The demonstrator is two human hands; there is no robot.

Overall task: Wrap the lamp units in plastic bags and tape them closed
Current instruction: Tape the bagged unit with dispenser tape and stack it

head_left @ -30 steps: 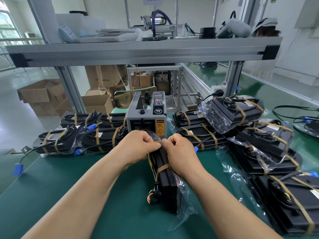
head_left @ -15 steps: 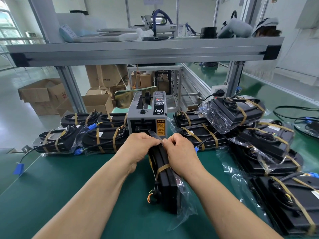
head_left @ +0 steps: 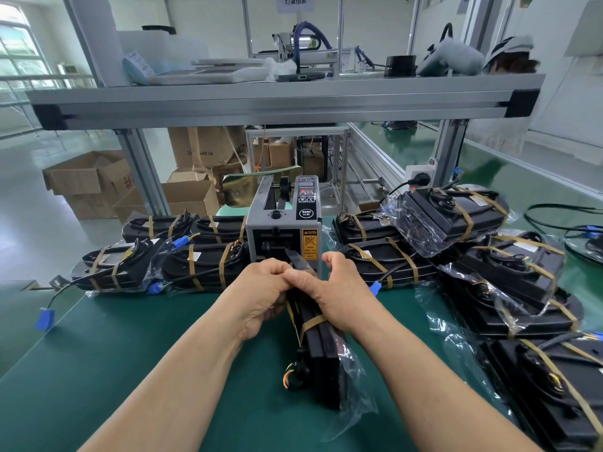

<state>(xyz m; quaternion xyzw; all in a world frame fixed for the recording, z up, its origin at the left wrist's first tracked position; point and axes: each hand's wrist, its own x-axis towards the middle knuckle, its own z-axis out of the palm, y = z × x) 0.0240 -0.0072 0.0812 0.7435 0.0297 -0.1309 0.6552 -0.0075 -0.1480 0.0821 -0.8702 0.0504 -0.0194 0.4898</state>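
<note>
We have open table (head_left: pixel 98 370) only at the near left, because wrapped lamps (head_left: pixel 202 265) crowd both sides of the tape dispenser (head_left: pixel 284 230) and the whole right edge. The lamp unit (head_left: pixel 321 363) lies in the middle inside 1 clear plastic bag (head_left: pixel 354 386), its far end just before the dispenser. The left hand (head_left: pixel 261 288) and right hand (head_left: pixel 342 288) have curled fingers and pinch the bag there, hiding the fold.

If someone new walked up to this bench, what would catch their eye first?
The left hand and right hand pinch the far end of a bagged lamp unit standing on edge mid-table. Just behind sits a grey tape dispenser, flanked by wrapped units: a left pile and a right pile.
</note>
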